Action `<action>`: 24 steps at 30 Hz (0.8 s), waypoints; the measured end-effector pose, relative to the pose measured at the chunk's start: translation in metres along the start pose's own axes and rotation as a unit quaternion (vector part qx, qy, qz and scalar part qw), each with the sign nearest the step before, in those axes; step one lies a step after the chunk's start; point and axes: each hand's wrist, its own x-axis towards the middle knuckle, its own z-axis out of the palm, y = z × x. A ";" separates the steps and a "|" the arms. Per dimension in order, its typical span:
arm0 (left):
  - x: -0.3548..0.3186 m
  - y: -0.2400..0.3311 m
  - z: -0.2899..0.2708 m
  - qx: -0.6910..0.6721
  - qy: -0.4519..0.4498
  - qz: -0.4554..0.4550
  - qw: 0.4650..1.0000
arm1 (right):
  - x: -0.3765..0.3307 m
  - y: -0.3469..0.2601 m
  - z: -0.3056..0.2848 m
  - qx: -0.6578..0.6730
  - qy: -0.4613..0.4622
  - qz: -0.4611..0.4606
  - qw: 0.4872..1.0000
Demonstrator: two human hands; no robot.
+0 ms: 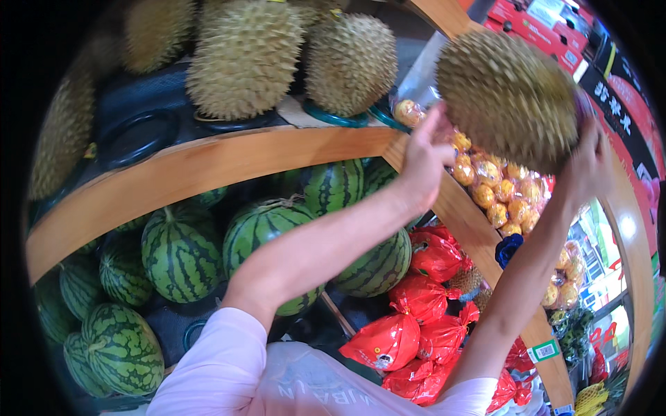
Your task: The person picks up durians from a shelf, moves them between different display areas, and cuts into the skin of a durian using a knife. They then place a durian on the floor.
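Observation:
A large spiky brownish-green durian is up in the air at the upper right, tilted with its right end lower. My right hand, smeared by motion, grips its right end, where a bit of purple shows. My left hand is at its lower left edge, fingers spread against the spikes; some fingertips are hidden. Beside my left hand, several more durians stand on the dark upper shelf, one on a green ring and a taller one to its left.
A curved wooden shelf edge runs below the durians. Under it lie several watermelons and red plastic bags. Wrapped orange-yellow fruit fills the bay behind a wooden divider. Red boxes are stacked at the far right.

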 end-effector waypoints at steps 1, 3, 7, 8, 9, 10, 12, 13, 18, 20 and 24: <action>-0.012 0.004 0.005 0.026 0.002 0.009 1.000 | -0.011 -0.013 -0.016 0.008 0.042 0.026 0.999; -0.037 0.010 0.017 0.060 -0.013 0.031 0.998 | -0.034 -0.047 -0.051 0.022 0.127 0.069 0.989; -0.073 0.021 0.041 0.256 -0.109 0.172 0.945 | -0.070 -0.100 -0.107 0.085 0.278 0.100 0.951; -0.084 0.033 0.047 0.335 -0.124 0.208 0.911 | -0.079 -0.103 -0.116 0.083 0.304 0.098 0.944; -0.093 0.039 0.055 0.353 -0.146 0.235 0.894 | -0.084 -0.097 -0.134 0.093 0.350 0.165 0.918; -0.101 0.044 0.068 0.361 -0.170 0.264 0.878 | -0.095 -0.075 -0.168 0.225 0.299 0.162 0.913; -0.110 0.073 0.069 0.435 -0.236 0.306 0.813 | -0.136 -0.077 -0.163 0.236 0.302 0.219 0.897; -0.111 0.085 0.063 0.436 -0.284 0.312 0.794 | -0.160 -0.050 -0.193 0.128 0.245 0.247 0.929; -0.152 0.054 0.064 0.357 -0.165 0.179 0.902 | -0.259 -0.056 -0.227 0.203 0.167 0.526 0.809; -0.196 0.062 0.063 0.273 -0.176 0.050 0.945 | -0.292 -0.078 -0.229 0.273 0.152 0.603 0.733; -0.251 0.067 0.048 0.305 -0.175 0.036 0.935 | -0.340 -0.109 -0.229 0.346 0.100 0.686 0.632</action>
